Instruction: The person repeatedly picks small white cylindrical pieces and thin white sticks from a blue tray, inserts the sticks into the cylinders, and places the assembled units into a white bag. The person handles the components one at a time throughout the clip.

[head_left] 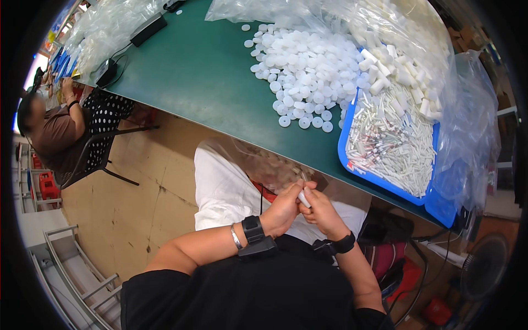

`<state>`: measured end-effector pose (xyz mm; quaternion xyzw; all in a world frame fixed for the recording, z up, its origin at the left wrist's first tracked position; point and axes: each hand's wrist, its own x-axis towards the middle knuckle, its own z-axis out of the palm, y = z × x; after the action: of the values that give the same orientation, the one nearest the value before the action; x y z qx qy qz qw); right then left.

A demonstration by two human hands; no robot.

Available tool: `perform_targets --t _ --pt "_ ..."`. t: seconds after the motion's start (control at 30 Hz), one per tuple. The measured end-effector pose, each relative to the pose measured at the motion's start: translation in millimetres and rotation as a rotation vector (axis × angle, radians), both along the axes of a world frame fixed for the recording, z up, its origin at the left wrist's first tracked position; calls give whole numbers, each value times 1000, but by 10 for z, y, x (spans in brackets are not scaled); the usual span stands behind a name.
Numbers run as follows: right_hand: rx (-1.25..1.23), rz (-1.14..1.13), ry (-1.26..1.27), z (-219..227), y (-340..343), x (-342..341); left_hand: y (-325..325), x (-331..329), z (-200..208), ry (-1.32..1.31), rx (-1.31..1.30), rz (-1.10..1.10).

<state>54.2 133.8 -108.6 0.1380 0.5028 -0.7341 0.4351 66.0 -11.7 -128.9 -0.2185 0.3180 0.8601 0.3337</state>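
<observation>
Over my lap, my left hand [282, 208] and my right hand [324, 213] meet with fingers closed. Between them is a small white cylinder [304, 199], gripped by both hands. A thin pale tip shows above the fingertips; whether it belongs to the cylinder I cannot tell. Past my hands, on the green table [198, 71], lies a heap of round white caps [308, 66]. To the right, a blue tray [345, 144] holds many thin white sticks [393, 146], some with reddish marks. More white cylinders [379, 71] lie at the tray's far end.
Clear plastic bags [467, 121] drape over the right and far sides of the table. A black adapter [148, 28] with a cord lies far left. Another person [58, 124] sits at the table's left end. A fan [485, 267] stands low at right.
</observation>
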Motion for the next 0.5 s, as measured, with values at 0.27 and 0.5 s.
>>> perform_targets --t 0.27,0.5 --pt "730 304 769 -634 -5 -308 -25 -70 -61 -331 -134 163" --pt "162 346 98 -1652 201 -241 36 -70 -400 -445 -44 293"
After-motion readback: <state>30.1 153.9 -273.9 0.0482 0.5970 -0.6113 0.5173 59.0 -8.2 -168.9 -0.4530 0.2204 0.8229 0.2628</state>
